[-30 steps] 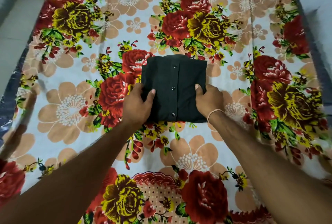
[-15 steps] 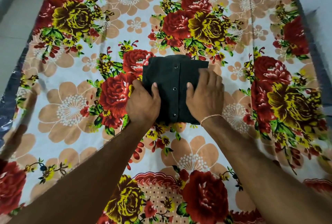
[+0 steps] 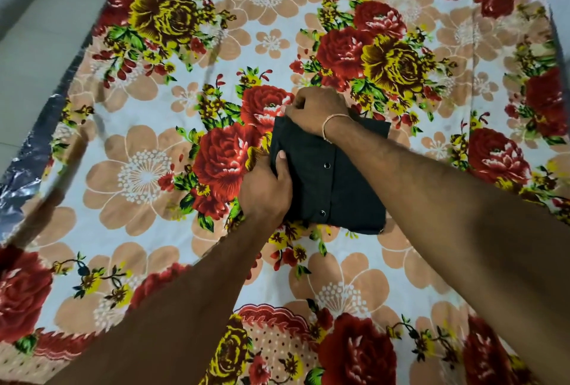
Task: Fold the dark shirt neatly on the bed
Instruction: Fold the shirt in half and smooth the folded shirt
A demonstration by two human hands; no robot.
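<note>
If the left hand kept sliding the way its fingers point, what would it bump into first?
The left hand lies on the near-left part of the folded dark shirt, thumb pointing up the bed. Going straight on, it would probably meet the right hand pinching the shirt's far-left corner. Depth is hard to judge.

From my remote seat, my right forearm point(image 3: 431, 187) crosses the folded dark shirt point(image 3: 311, 187) and hides its upper right part, including part of the button strip. My right hand point(image 3: 317, 110) covers the shirt's far left corner; whether its fingers pinch cloth there I cannot tell. My left hand point(image 3: 265, 190) hides the shirt's left edge, its fingers out of sight. Both arms are cut off by the lower edge. The flowered sheet point(image 3: 138, 168) runs past every edge, and the shiny strip point(image 3: 18, 181) at left is blurred.
</note>
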